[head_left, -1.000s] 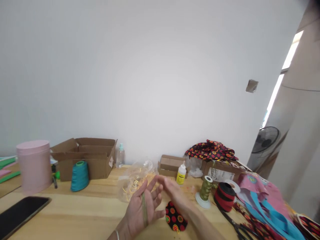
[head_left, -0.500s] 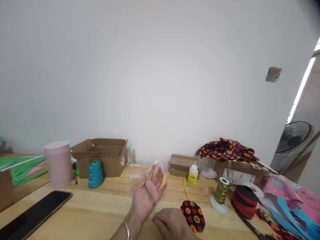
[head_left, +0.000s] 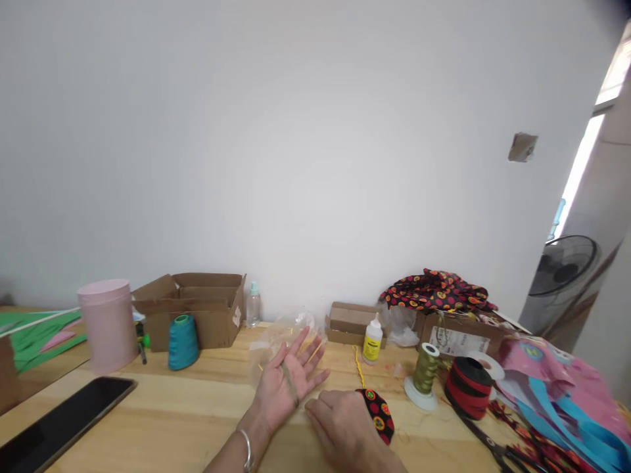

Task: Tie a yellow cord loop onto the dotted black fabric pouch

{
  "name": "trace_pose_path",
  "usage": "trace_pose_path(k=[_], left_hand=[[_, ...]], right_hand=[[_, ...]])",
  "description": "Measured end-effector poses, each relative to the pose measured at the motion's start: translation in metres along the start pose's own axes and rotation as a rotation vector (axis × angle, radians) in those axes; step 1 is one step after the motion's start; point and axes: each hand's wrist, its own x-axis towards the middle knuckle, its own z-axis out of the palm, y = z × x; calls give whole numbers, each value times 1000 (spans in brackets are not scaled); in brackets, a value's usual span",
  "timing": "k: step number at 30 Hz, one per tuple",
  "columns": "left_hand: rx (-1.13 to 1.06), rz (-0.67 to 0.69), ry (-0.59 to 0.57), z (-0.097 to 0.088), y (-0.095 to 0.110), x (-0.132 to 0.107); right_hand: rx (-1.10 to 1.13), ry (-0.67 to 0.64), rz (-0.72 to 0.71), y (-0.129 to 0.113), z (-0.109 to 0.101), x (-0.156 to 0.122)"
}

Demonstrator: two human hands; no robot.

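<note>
My left hand (head_left: 287,383) is held palm up above the wooden table (head_left: 187,414), fingers spread, with a thin olive strip (head_left: 290,387) lying across the palm. My right hand (head_left: 345,427) rests knuckles up just to its right, fingers curled on the table beside a round black patch of fabric with red and orange dots (head_left: 380,410). A yellow cord (head_left: 358,364) runs from that patch toward the wall. Behind my left hand lies a clear plastic bag (head_left: 283,328) with yellow bits in it.
A black phone (head_left: 59,424), pink cylinder (head_left: 106,322), teal thread cone (head_left: 182,341) and open cardboard box (head_left: 197,305) are at the left. Glue bottle (head_left: 372,341), gold spool (head_left: 424,371), red-black ribbon roll (head_left: 468,387), scissors (head_left: 493,443) and piled fabrics (head_left: 547,394) crowd the right.
My right hand dropped from in front of the left palm down to the table beside the dotted patch. The left hand stayed palm up. The view swung left, then slightly back.
</note>
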Motion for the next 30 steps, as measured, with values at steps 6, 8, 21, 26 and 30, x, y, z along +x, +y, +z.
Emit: trace_pose_path(k=[6, 8, 21, 26, 30], left_hand=[[167, -138, 239, 13, -19, 1], [176, -235, 265, 18, -27, 1], [252, -617, 183, 35, -51, -7], [240, -774, 134, 39, -50, -7], [197, -808, 98, 41, -43, -9]], right_hand=[[36, 99, -44, 4, -6, 0], [41, 136, 6, 8, -8, 0], [403, 12, 410, 33, -14, -3], [672, -20, 540, 37, -2, -4], [994, -48, 590, 38, 18, -7]])
